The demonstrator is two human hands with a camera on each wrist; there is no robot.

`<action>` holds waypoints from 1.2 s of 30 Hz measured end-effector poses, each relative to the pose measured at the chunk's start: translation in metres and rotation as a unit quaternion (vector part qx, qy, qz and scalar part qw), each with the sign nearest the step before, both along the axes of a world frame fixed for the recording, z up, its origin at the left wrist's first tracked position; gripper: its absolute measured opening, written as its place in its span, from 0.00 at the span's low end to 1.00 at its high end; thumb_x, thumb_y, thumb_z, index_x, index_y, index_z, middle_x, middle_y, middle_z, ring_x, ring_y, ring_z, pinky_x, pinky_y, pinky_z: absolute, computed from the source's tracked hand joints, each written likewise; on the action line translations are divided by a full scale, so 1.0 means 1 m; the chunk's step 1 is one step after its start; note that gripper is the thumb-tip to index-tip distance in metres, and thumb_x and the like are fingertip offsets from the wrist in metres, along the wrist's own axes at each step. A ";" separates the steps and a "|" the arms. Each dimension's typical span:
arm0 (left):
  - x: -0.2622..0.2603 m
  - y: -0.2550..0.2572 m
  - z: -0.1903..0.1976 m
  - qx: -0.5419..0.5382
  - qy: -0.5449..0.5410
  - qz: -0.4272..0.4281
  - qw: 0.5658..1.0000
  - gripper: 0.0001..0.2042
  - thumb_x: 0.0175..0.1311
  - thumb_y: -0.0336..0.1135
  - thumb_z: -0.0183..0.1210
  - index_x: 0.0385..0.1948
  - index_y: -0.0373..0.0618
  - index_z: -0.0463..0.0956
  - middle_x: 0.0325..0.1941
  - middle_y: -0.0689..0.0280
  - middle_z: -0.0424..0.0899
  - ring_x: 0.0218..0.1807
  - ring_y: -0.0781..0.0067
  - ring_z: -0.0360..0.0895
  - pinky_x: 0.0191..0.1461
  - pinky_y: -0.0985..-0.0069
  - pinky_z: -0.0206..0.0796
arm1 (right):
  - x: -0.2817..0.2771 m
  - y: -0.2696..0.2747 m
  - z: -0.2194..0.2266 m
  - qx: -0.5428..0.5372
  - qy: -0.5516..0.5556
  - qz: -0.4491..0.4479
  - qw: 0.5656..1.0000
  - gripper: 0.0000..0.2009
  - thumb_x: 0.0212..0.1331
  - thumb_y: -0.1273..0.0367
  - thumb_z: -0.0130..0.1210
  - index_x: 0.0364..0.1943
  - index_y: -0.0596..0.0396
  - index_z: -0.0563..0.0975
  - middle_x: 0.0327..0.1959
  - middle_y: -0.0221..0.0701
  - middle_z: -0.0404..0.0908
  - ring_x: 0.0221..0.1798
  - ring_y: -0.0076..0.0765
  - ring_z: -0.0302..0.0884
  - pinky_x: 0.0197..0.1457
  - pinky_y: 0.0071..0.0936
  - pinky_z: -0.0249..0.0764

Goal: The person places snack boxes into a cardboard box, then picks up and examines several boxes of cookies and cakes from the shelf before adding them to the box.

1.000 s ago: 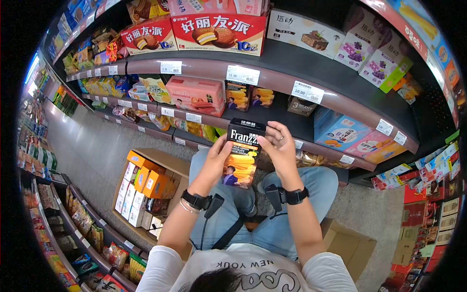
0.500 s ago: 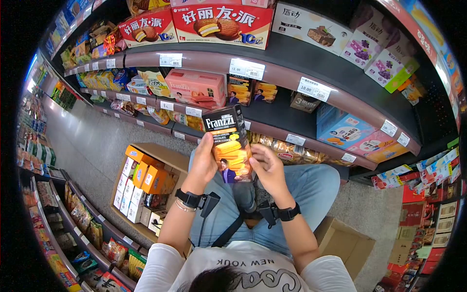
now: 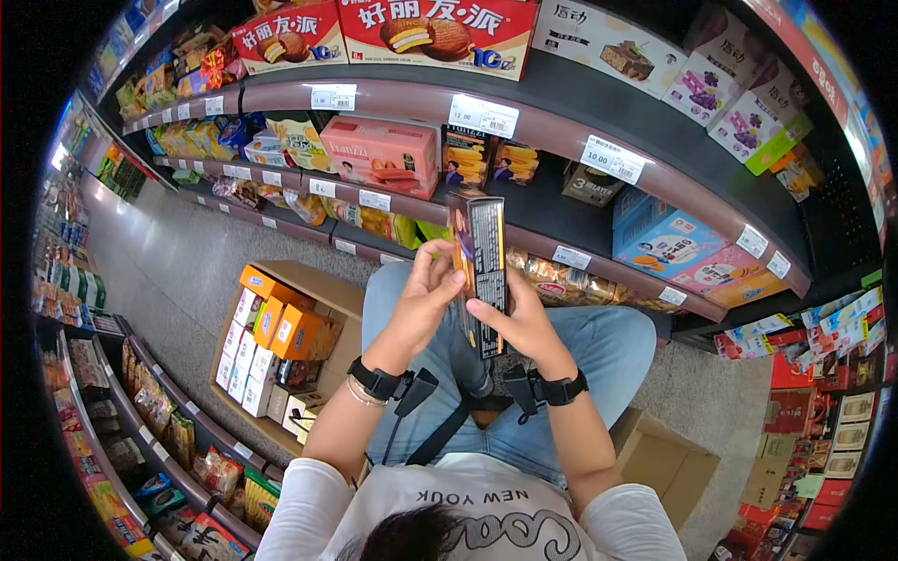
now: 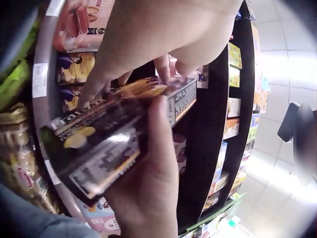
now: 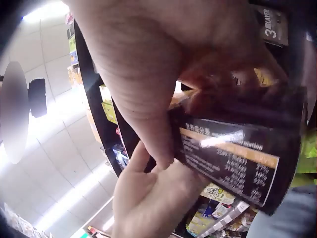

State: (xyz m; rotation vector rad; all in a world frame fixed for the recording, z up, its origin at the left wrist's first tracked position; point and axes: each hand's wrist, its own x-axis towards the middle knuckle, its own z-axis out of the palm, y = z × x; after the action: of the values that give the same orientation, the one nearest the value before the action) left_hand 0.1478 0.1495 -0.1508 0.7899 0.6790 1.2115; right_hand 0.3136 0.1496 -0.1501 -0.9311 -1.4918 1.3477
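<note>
Between my hands, over the lap, stands a black Franzzi cookie box (image 3: 488,271), its narrow printed side facing up at the head camera. My left hand (image 3: 423,301) grips the box's left edge, thumb on the near face and fingers curled at the front panel. On the other side my right hand (image 3: 526,327) holds it, thumb pressed across the narrow side and fingers mostly hidden behind. A nutrition table on the box (image 5: 233,158) shows in the right wrist view. The left wrist view catches the yellow cookie picture on the same box (image 4: 99,139).
Shelves ahead hold a pink Franzzi box (image 3: 383,159), matching black cookie boxes (image 3: 465,159) and a blue box (image 3: 655,234). A shelf edge (image 3: 402,103) with price tags runs above. Left on the floor, an open carton (image 3: 337,280) contains orange and white boxes; another carton (image 3: 669,458) lies right.
The cookie box has been turned from its front panel to its narrow side, after tilting left. The right hand has shifted its hold; the left fingers have moved round the edge.
</note>
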 end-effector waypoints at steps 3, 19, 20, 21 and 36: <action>0.001 0.000 -0.006 -0.013 -0.007 0.020 1.000 0.24 0.64 0.32 0.56 0.58 0.54 0.54 0.55 0.63 0.70 0.54 0.72 0.69 0.58 0.71 0.60 | -0.001 -0.003 0.001 -0.021 0.026 0.008 0.999 0.25 0.55 0.65 0.62 0.55 0.59 0.69 0.45 0.29 0.77 0.47 0.21 0.72 0.53 0.22 0.68; -0.033 -0.004 -0.031 0.016 -0.133 0.018 0.991 0.27 0.64 0.36 0.55 0.62 0.57 0.51 0.56 0.63 0.70 0.56 0.65 0.71 0.60 0.62 0.65 | -0.025 -0.009 0.007 0.068 -0.057 0.061 0.994 0.32 0.52 0.67 0.61 0.62 0.62 0.64 0.63 0.44 0.64 0.68 0.44 0.59 0.69 0.35 0.54; -0.037 -0.006 -0.029 0.015 -0.132 0.022 0.991 0.27 0.64 0.37 0.54 0.62 0.57 0.51 0.57 0.62 0.70 0.56 0.65 0.71 0.60 0.62 0.65 | -0.029 -0.009 0.008 0.068 -0.055 0.065 0.994 0.32 0.52 0.67 0.61 0.62 0.61 0.64 0.63 0.44 0.64 0.68 0.43 0.59 0.68 0.35 0.55; -0.041 -0.009 -0.026 0.012 -0.133 0.027 0.991 0.26 0.65 0.37 0.54 0.62 0.56 0.51 0.58 0.62 0.69 0.56 0.64 0.71 0.60 0.62 0.65 | -0.034 -0.009 0.008 0.066 -0.053 0.071 0.994 0.32 0.51 0.67 0.61 0.62 0.61 0.64 0.63 0.43 0.64 0.67 0.42 0.59 0.67 0.35 0.57; -0.201 -0.155 0.005 -0.022 0.349 0.292 0.890 0.34 0.47 0.32 0.70 0.58 0.36 0.63 0.55 0.62 0.72 0.57 0.71 0.69 0.63 0.72 0.57 | -0.239 -0.052 0.001 0.236 -0.131 0.191 0.944 0.53 0.36 0.70 0.68 0.69 0.56 0.46 0.60 0.48 0.64 0.62 0.57 0.62 0.64 0.43 0.59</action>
State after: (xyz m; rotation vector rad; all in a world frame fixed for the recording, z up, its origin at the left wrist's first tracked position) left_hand -0.0530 -0.0058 -0.1461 1.0311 1.6195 1.4338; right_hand 0.0745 0.0976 -0.1496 -0.5372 -2.1664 1.0678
